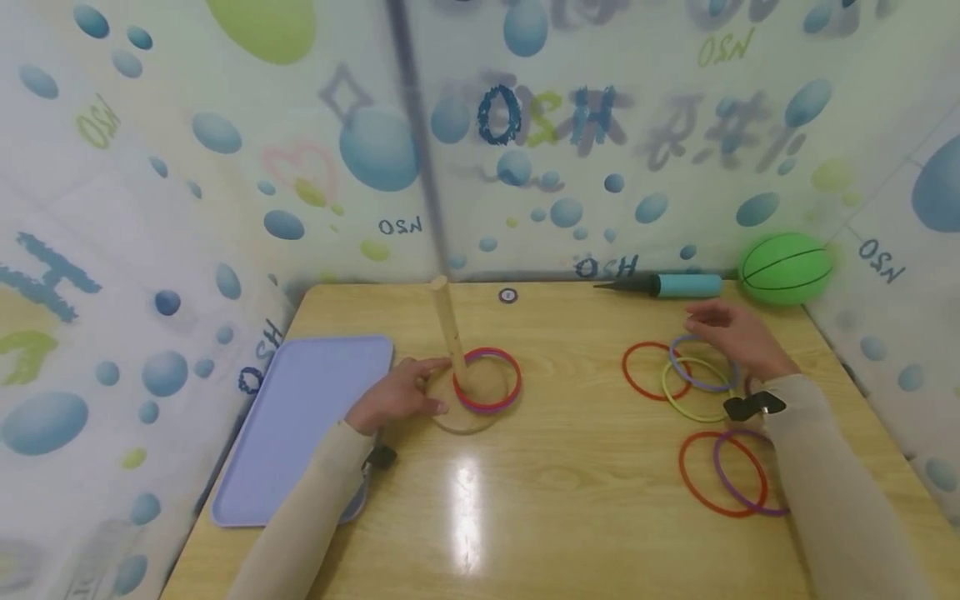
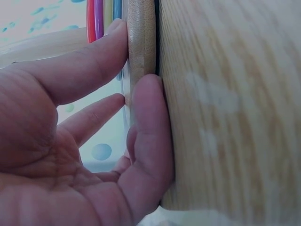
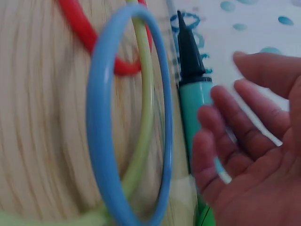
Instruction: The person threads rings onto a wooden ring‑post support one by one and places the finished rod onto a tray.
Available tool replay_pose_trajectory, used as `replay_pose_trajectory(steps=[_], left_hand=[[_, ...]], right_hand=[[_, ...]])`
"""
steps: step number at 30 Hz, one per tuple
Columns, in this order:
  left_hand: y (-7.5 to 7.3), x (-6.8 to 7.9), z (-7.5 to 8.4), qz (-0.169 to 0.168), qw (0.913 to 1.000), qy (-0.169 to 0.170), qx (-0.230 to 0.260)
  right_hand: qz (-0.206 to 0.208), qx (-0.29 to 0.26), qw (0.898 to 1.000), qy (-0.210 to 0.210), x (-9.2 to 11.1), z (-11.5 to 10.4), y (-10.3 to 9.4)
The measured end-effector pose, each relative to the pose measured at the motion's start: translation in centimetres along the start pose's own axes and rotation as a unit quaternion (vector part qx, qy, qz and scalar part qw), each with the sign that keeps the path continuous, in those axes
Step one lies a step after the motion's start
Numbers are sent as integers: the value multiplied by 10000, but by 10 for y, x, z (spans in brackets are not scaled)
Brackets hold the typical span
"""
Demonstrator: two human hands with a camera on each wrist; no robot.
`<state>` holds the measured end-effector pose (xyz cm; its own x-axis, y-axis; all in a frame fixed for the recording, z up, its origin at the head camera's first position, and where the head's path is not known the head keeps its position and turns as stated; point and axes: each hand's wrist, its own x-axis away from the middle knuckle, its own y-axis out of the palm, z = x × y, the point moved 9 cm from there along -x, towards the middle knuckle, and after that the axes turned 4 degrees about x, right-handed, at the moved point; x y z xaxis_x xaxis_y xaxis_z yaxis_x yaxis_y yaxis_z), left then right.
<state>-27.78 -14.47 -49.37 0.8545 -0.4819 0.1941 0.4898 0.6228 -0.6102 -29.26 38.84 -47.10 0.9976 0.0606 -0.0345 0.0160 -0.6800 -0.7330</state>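
Observation:
My left hand grips the left edge of a ring-toss stand's round wooden base, thumb and fingers at its rim. An upright wooden peg rises from the base. Stacked around it are red, purple, yellow and blue rings, seen edge-on in the left wrist view. My right hand hovers over loose rings at the right, its fingers loosely bent and holding nothing. Below it lie a blue ring, a yellow ring and a red ring, overlapping one another.
A light blue tray lies left of the stand, partly under my left forearm. Nearer me at right, a red ring and a purple ring overlap. A teal hand pump, a green ball and a small round disc are along the back edge.

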Motion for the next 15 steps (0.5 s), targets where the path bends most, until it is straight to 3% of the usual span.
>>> replay_pose_trajectory(steps=[5, 15], left_hand=[[-1, 2, 1, -14, 10000, -5, -39], [0, -3, 1, -65, 9999, 106, -67]], right_hand=[[-21, 48, 9996, -263, -2, 11, 0], [-554, 795, 9952, -110, -5, 27, 7]])
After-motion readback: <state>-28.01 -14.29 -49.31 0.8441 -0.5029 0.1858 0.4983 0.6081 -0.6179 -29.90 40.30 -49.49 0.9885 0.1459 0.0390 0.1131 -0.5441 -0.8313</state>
